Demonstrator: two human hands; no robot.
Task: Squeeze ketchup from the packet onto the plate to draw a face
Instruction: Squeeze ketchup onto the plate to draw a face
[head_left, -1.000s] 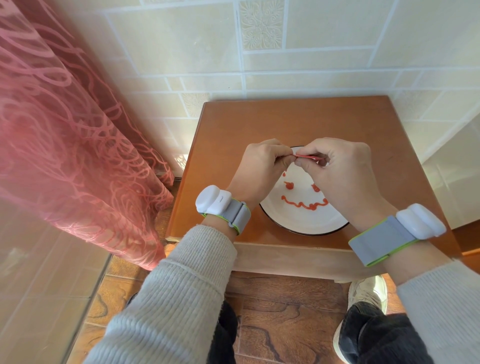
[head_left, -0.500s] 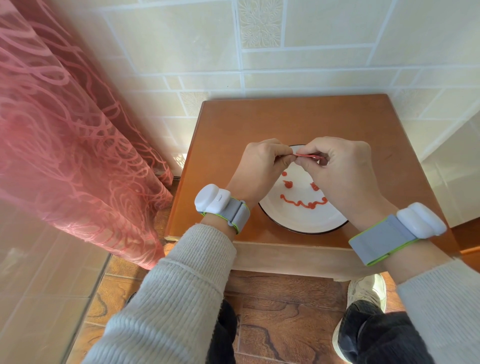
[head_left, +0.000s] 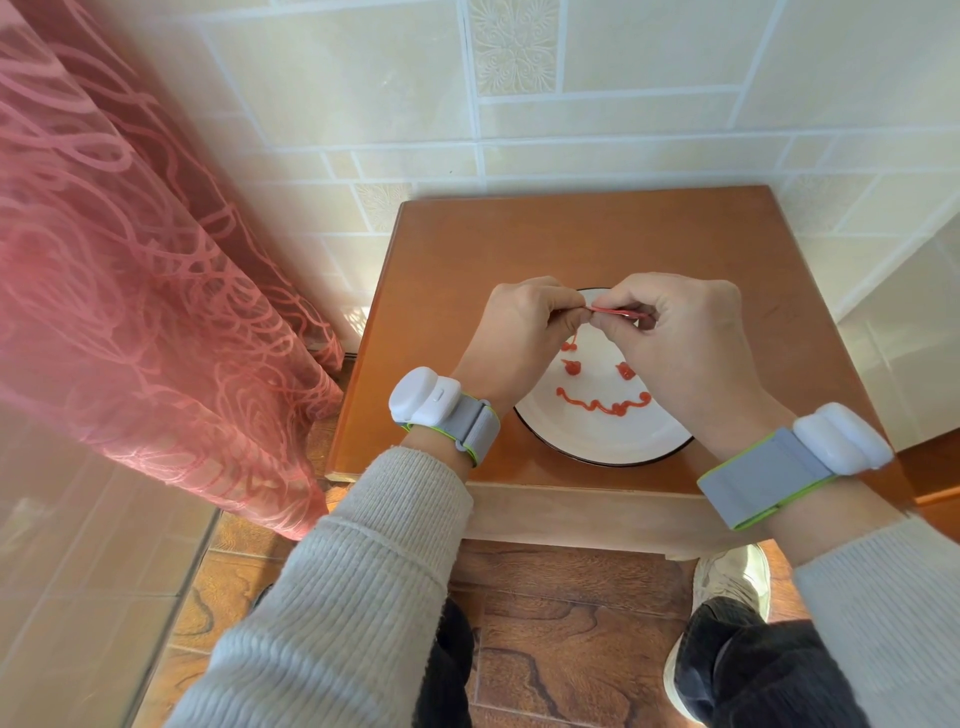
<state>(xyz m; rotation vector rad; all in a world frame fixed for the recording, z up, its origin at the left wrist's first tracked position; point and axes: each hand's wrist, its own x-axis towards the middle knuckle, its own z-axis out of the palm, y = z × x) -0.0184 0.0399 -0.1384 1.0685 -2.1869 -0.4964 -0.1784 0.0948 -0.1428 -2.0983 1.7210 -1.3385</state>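
Note:
A white plate with a dark rim sits on the small wooden table. Ketchup on it forms a wavy mouth, two eye blobs and a short stroke over the left eye. Above the plate's far half both hands pinch a thin red ketchup packet held flat and edge-on. My left hand grips its left end with curled fingers. My right hand holds the rest between thumb and fingers. Most of the packet is hidden inside the hands.
A pink patterned curtain hangs close at the table's left. Tiled wall stands right behind the table. My knees and a white shoe are under the near edge, over a wood-pattern floor.
Both hands stay pinched on the packet over the plate, almost still. The ketchup face looks the same.

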